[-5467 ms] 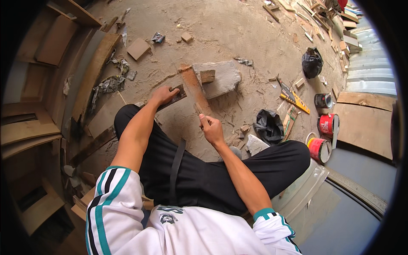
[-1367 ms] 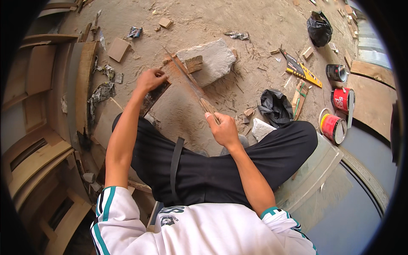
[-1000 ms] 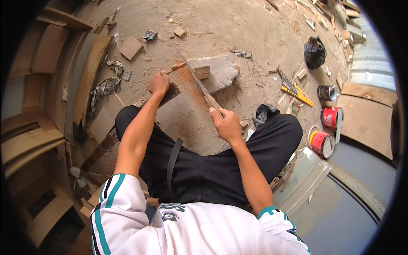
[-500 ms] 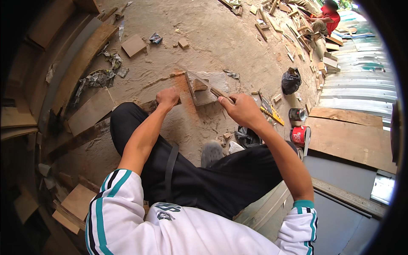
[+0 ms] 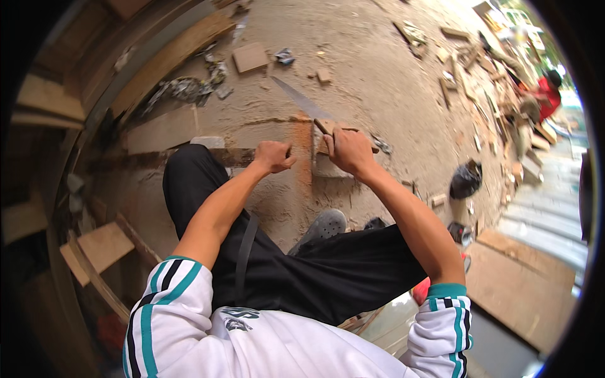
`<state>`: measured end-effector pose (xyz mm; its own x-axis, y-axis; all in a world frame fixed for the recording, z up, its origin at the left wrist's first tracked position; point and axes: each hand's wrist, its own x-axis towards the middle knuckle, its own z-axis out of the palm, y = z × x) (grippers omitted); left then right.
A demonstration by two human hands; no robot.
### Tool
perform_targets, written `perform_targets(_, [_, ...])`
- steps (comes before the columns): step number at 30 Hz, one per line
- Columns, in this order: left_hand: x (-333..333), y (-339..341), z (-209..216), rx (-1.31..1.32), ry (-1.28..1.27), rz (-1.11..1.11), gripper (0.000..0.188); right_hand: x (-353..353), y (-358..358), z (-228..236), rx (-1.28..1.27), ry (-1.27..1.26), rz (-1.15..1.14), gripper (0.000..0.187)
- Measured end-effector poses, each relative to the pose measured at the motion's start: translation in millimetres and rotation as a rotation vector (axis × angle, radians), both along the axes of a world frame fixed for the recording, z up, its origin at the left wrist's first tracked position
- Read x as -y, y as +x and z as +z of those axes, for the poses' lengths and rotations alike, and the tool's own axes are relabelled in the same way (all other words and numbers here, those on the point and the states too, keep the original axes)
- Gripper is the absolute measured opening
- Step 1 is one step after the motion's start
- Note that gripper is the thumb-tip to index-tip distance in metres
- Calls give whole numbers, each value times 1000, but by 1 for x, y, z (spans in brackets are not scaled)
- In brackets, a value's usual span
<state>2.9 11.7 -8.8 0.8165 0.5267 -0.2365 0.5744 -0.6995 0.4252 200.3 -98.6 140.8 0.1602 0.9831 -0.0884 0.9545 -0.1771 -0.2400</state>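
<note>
Dusty floor (image 5: 365, 82), strewn with wood scraps (image 5: 455, 33), surrounds a seated person. Their right hand (image 5: 350, 150) is wrapped around the handle of a handsaw (image 5: 304, 103), its blade pointing forward and left beside orange dust (image 5: 303, 154). Their left hand (image 5: 274, 156), fingers curled, is at the right end of a dark plank (image 5: 239, 156); whether it grips is unclear.

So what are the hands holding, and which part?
The right hand holds a handsaw by its wooden handle. The left hand is at a dark board's end, its grip unclear.
</note>
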Motion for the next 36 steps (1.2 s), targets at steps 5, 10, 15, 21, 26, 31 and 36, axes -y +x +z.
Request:
perform_targets(5, [7, -10, -11, 182, 169, 60, 28, -73, 12, -57, -31, 33, 228, 35])
perform_targets(10, [16, -6, 11, 562, 508, 314, 21, -129, 16, -118, 24, 21, 402, 29])
perform_targets(15, [2, -9, 5, 711, 418, 611, 25, -165, -25, -137, 170, -423, 404, 35])
perform_targets(21, [-3, -57, -12, 696, 124, 791, 32, -174, -82, -100, 117, -542, 418, 62])
perform_targets(26, [2, -153, -23, 259, 271, 677, 56, -177, -105, -106, -18, -601, 462, 75])
perform_targets(31, [-20, -238, 30, -118, 83, 971, 87, -162, -110, -110, 67, -528, 512, 79])
perform_targets(36, [-11, -286, 1, 58, -245, 974, 103, -157, -84, -125, -77, -385, 419, 75])
